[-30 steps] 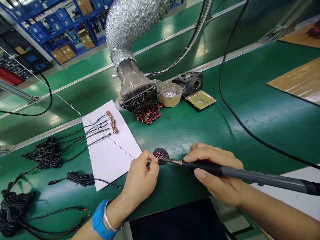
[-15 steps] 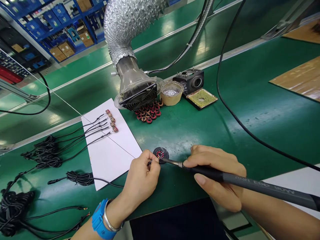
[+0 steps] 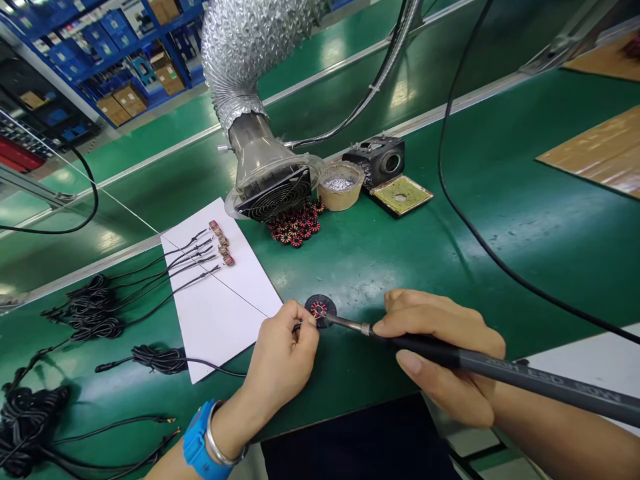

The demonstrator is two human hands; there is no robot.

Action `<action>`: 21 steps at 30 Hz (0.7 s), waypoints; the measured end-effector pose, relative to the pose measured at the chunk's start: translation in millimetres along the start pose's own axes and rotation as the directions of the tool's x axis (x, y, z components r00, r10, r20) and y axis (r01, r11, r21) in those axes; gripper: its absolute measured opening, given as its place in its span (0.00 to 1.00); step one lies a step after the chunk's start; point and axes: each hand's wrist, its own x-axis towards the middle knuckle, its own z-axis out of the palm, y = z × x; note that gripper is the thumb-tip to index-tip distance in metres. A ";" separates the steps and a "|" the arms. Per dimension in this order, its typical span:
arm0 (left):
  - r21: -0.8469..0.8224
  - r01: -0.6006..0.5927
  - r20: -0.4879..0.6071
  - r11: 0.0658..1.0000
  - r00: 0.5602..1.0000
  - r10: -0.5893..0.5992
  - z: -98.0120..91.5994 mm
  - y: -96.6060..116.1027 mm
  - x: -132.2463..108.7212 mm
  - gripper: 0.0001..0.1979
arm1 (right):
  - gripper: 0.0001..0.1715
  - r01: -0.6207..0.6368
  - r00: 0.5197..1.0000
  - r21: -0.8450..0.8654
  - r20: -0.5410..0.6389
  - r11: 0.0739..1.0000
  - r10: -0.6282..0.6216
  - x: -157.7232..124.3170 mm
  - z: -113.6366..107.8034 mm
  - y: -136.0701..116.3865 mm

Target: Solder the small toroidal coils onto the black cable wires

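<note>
My left hand [image 3: 285,350] is pinched at the left edge of a round black disc [image 3: 327,301], holding the end of a black cable [image 3: 217,365] and a thin solder wire [image 3: 225,283]. A small ring with red windings [image 3: 319,309] sits on the disc. My right hand [image 3: 445,353] grips a soldering iron [image 3: 480,363] by its dark handle. The iron's metal tip reaches the ring beside my left fingertips; the exact contact point is too small to tell.
A fume extractor nozzle [image 3: 273,173] hangs over a pile of wound rings [image 3: 296,228]. Behind are a solder pot [image 3: 341,185] and an iron stand [image 3: 383,162] with a yellow sponge [image 3: 401,194]. White board [image 3: 225,313] and coiled cables [image 3: 95,307] lie left.
The iron and my right hand have shifted slightly right, and the tip now lies a little higher on the ring. My left hand stays pinched at the disc. The view has moved slightly.
</note>
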 end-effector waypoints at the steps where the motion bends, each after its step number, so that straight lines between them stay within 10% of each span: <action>1: -0.003 0.001 0.001 1.000 1.000 -0.001 -0.2 0.0 -0.3 0.08 | 0.15 0.001 1.000 -0.001 -0.002 1.000 -0.001 0.4 0.1 -0.2; 12: -0.053 -0.003 0.005 0.999 1.000 0.003 -2.2 -2.0 0.6 0.10 | 0.21 -0.009 0.989 -0.020 -0.147 1.000 0.006 -4.0 4.2 10.8; 21: -0.139 -0.041 0.065 0.989 0.997 0.051 -7.8 -2.7 0.9 0.14 | 0.12 0.082 0.934 -0.235 0.357 0.969 0.007 19.7 18.0 30.6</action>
